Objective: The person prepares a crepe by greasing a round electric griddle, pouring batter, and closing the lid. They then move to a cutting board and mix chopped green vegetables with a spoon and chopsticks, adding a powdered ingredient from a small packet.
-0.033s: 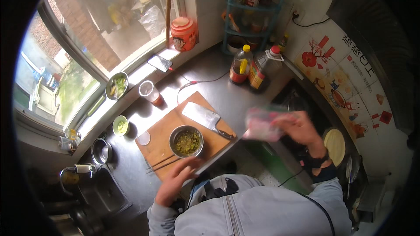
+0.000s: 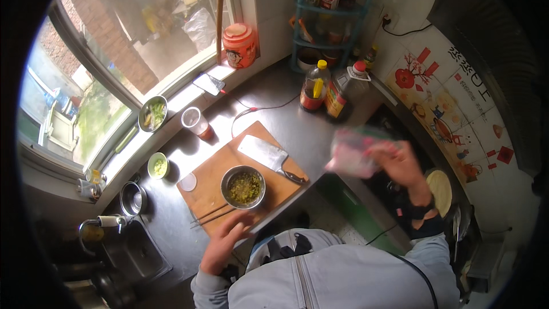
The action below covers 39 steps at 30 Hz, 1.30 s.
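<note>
My right hand (image 2: 397, 166) grips a clear plastic bag (image 2: 355, 151) with pink-and-white contents, held up off the counter to the right of the cutting board. Motion blur hides what the bag contains. My left hand (image 2: 227, 243) holds nothing; its fingers stretch out over the near edge of the wooden cutting board (image 2: 260, 131), close to a pair of chopsticks (image 2: 214, 215). On the board stands a metal bowl (image 2: 258, 173) of chopped green and yellowish food. Behind it lies a cleaver (image 2: 263, 151), handle toward the right. A round clear lid (image 2: 187, 182) rests at the board's left edge.
A green bowl (image 2: 158, 165), plastic cup (image 2: 197, 123) and metal pot (image 2: 133, 198) stand left, near the sink (image 2: 134, 249). Two sauce bottles (image 2: 314, 86) are behind the board. A phone (image 2: 209, 84) and red bucket (image 2: 239, 46) occupy the sill. Round pale flatbread-like discs (image 2: 439, 193) lie right.
My right hand and the plastic bag have shifted a little to the right. My left hand has drawn slightly left and back from the bowl.
</note>
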Tool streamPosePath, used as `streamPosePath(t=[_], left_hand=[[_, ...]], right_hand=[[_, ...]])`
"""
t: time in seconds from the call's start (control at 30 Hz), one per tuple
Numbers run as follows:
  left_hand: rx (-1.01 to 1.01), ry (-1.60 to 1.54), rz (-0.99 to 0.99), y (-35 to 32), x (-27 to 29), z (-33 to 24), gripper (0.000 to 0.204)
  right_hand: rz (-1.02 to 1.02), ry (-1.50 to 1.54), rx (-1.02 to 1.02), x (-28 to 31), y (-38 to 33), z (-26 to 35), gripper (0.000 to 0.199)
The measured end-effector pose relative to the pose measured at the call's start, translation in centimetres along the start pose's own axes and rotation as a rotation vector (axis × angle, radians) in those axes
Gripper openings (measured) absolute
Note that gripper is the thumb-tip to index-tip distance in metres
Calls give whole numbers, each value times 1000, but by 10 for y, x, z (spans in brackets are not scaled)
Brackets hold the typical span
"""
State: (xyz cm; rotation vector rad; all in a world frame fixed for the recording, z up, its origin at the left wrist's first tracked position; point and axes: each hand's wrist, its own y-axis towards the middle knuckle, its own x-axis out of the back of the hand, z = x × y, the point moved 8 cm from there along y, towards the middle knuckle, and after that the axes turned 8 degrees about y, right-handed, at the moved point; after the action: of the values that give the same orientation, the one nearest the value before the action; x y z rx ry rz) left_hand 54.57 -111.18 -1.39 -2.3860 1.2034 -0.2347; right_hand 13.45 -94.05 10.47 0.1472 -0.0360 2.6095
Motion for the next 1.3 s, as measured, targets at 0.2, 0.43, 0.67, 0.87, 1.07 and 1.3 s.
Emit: streamPosePath(t=[0.2,0.43,0.67,0.87,1.07,1.3], left_hand=[[329,-163,-362,-72,55,114,48],[549,-266,-469,-99,51,212,48],[663,-297,-499,-57,30,233,47],[652,-289,-470,27,9,212,46],[640,-270,-426,88,-14,189,46],[661,-264,-406,119,-25,190,45]], right_hand=[[-378,-266,-64,128,5,21,24],[-398,-331,-111,181,16,62,24],[-308,-521,-164,226,59,109,27],[-291,-535,-150,274,112,106,34],[-288,-535,-215,289,143,83,35],[-145,-735,-261,268,239,108,37]])
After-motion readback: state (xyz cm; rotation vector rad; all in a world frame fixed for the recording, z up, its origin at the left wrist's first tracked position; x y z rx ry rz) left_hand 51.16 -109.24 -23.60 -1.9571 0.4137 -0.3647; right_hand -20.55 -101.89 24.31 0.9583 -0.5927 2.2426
